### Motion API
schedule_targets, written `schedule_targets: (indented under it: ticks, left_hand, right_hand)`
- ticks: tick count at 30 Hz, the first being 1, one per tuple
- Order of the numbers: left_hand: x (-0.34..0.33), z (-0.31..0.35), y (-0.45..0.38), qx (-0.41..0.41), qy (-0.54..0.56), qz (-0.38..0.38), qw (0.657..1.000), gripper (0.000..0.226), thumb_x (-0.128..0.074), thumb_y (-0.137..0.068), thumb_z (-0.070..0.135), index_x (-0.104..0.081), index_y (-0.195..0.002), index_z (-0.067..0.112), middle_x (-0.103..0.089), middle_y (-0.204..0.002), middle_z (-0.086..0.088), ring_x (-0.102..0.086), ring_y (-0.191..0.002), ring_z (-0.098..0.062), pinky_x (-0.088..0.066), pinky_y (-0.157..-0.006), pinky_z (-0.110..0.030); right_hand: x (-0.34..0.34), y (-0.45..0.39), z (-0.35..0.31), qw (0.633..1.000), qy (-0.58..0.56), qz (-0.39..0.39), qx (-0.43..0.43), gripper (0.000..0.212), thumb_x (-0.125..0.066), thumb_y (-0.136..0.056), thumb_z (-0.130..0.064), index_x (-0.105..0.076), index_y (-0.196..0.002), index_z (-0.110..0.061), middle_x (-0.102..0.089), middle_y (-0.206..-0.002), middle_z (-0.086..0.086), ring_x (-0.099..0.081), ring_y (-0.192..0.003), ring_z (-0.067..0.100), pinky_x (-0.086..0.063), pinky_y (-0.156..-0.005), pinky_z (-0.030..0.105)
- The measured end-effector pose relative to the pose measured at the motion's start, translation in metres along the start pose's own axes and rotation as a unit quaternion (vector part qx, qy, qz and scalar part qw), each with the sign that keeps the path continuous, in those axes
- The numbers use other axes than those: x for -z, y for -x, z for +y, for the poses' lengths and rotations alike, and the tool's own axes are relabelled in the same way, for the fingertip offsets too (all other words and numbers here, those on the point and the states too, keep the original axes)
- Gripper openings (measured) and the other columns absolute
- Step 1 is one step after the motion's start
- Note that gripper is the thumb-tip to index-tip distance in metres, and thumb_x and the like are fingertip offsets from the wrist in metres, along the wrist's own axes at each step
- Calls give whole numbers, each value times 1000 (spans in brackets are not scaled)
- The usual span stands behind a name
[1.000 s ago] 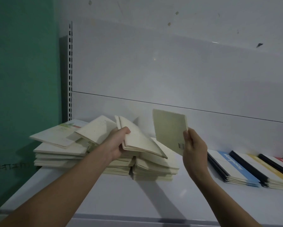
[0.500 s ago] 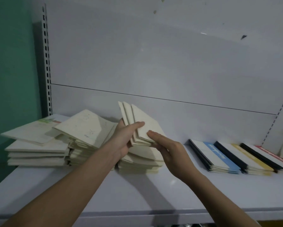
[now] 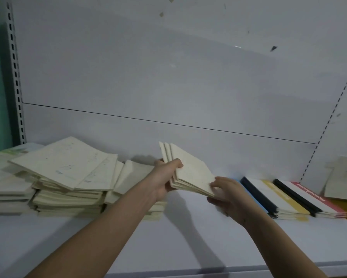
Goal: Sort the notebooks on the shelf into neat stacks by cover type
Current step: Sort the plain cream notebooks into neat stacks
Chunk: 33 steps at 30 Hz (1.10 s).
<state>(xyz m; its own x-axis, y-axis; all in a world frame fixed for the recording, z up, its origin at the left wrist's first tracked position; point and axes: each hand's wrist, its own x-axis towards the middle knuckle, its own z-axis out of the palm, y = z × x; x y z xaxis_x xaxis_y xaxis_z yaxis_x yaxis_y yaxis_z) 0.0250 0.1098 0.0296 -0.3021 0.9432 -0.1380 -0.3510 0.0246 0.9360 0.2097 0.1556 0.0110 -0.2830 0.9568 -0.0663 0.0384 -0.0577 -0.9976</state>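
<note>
Head view: the left hand (image 3: 164,179) is gripping a small bundle of cream notebooks (image 3: 188,173) above the shelf (image 3: 168,237), while the right hand (image 3: 226,193) is pinching its lower corner. Squaring the edges before setting them down should give a neater stack.

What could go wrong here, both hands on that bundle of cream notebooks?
1. The held bundle is fanned at its top corners and tilted; the left hand and right hand grip only opposite ends, so a notebook might slip out.
2. The cream piles beside it lie askew, top notebooks overhanging; a nudge from the left forearm could probably topple them.
</note>
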Motion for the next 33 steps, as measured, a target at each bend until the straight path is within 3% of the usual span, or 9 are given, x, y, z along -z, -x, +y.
schedule_targets:
  ticks: [2,4,6,10,15,18,20,28,33]
  left_hand:
    - [-17,-16,-4,25,-22,-15,999,25,-56,-92,8,-49,-116,10,-66,-106,-16,-64,-79,-24,-54,-58,-31]
    - [-31,-39,-8,44,-51,-32,997,18,-55,-93,4,-58,-110,8,-69,-98,-11,-65,-80,-22,-54,-64,-31]
    - [-38,-63,-14,53,-70,-19,996,29,-60,-87,3,-59,-116,4,-70,-101,-10,-68,-86,-23,-58,-69,-33]
    - [-42,-104,-30,46,-108,82,990,61,-68,-69,16,-45,-125,9,-62,-115,-12,-63,-99,-28,-58,-85,-47]
    - [-42,-115,-31,1,-331,184,926,52,-54,-87,17,-38,-136,13,-37,-130,-13,-46,-117,-31,-45,-88,-34]
    - [-38,-119,-36,-4,-448,193,873,59,-49,-83,21,-37,-140,14,-47,-129,-13,-49,-117,-33,-48,-92,-39]
    - [-36,-125,-43,-12,-444,199,873,56,-45,-76,26,-43,-131,12,-55,-123,-12,-52,-112,-34,-49,-91,-42]
    - [-38,-134,-42,-97,-480,215,845,54,-51,-94,22,-39,-147,17,-44,-148,-7,-39,-135,-25,-33,-107,-32]
    - [-35,-143,-36,-112,-496,156,847,76,-66,-85,48,-32,-150,29,-24,-158,0,-26,-144,-19,-26,-116,-36]
  right_hand:
    - [21,-8,10,999,33,18,-16,15,-55,-88,3,-55,-77,-7,-47,-84,12,-53,-73,30,-45,-40,23]
    - [39,-15,21,998,45,40,-25,12,-57,-85,5,-61,-94,-2,-52,-97,13,-58,-75,30,-57,-57,37]
    - [55,-22,31,996,60,58,-15,40,-59,-85,4,-56,-123,-8,-52,-116,10,-62,-91,32,-58,-78,51]
    - [65,-26,40,992,119,17,28,30,-54,-84,5,-61,-110,-8,-65,-105,15,-62,-83,27,-55,-70,42]
    - [50,-46,52,968,237,-28,72,37,-47,-85,1,-55,-118,-13,-63,-112,8,-58,-91,20,-45,-70,27]
    - [32,-62,69,891,442,-50,86,39,-48,-93,-15,-43,-132,-7,-52,-131,12,-50,-119,31,-42,-91,33]
    - [19,-67,78,853,510,-48,96,37,-46,-96,-22,-39,-127,-4,-44,-134,19,-45,-123,37,-39,-96,36]
    - [9,-80,115,845,502,59,173,33,-42,-95,-29,-47,-119,-6,-44,-134,17,-44,-118,32,-37,-95,39]
    - [14,-85,126,852,474,64,210,30,-41,-97,-27,-50,-115,-5,-45,-131,17,-44,-117,32,-37,-94,38]
